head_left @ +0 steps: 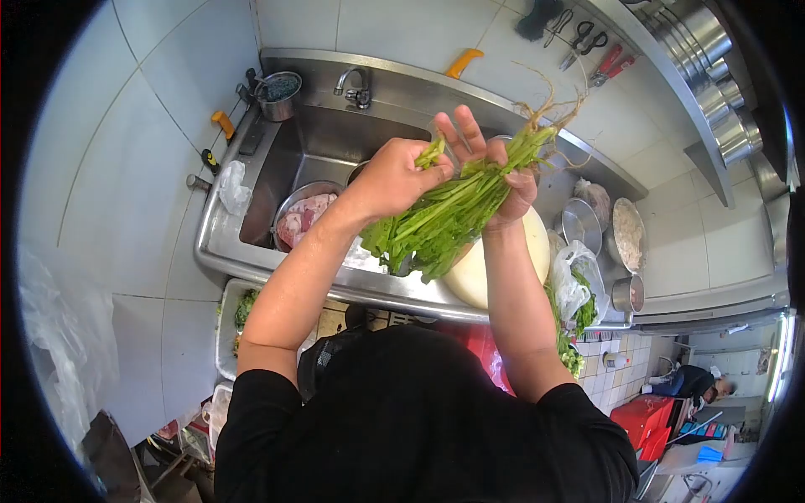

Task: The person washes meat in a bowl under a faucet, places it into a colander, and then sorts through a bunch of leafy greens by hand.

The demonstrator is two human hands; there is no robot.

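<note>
A bunch of leafy greens (pixel 444 214) with long stems and thin pale roots is held above the sink's edge. My right hand (pixel 516 189) grips it near the root end, two fingers raised, leaves hanging down to the left. Beside it, my left hand (pixel 398 180) is closed in a pinch on a short green stem (pixel 431 153). Beneath the greens lies a round pale cutting board (pixel 470 277), partly covered by them and by my right forearm. A metal bowl of raw meat (pixel 303 220) stands in the sink basin to the left.
A faucet (pixel 356 88) rises behind the steel sink (pixel 335 126). Right of the board are metal bowls (pixel 579 222) and a plastic bag of greens (pixel 579 285). Scissors (pixel 584 42) hang on the wall. Below left is a white tray (pixel 225 335); another person (pixel 696 384) is far right.
</note>
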